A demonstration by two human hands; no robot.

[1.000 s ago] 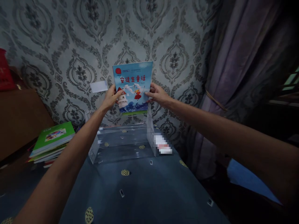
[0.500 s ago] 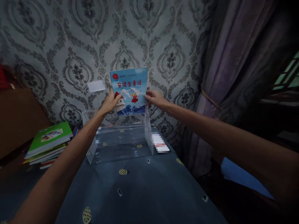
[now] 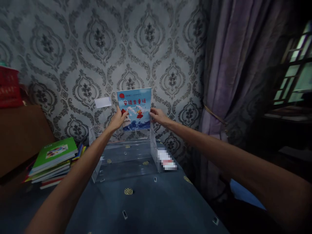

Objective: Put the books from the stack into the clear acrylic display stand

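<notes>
A blue picture book (image 3: 135, 109) with red Chinese lettering on its cover is held up between both my hands, its cover facing me. My left hand (image 3: 118, 119) grips the book's left edge, thumb across the front. At the opposite edge, my right hand (image 3: 158, 116) pinches the cover's side. Below and around the book stands a clear plastic rack (image 3: 153, 151) with upright side panels. The book's lower edge is near the rack's back, but I cannot tell if they touch.
A stack of books (image 3: 55, 152) with a green one on top lies left of the rack. Behind it are a cardboard box (image 3: 24, 136) and a red basket (image 3: 9, 86). A blurred-out white item (image 3: 167, 160) lies right of the rack. A purple curtain (image 3: 216, 74) hangs at the right.
The book has moved away from me toward the wall, both hands still on it. My view has tilted up, so the rack and table sit lower in the picture.
</notes>
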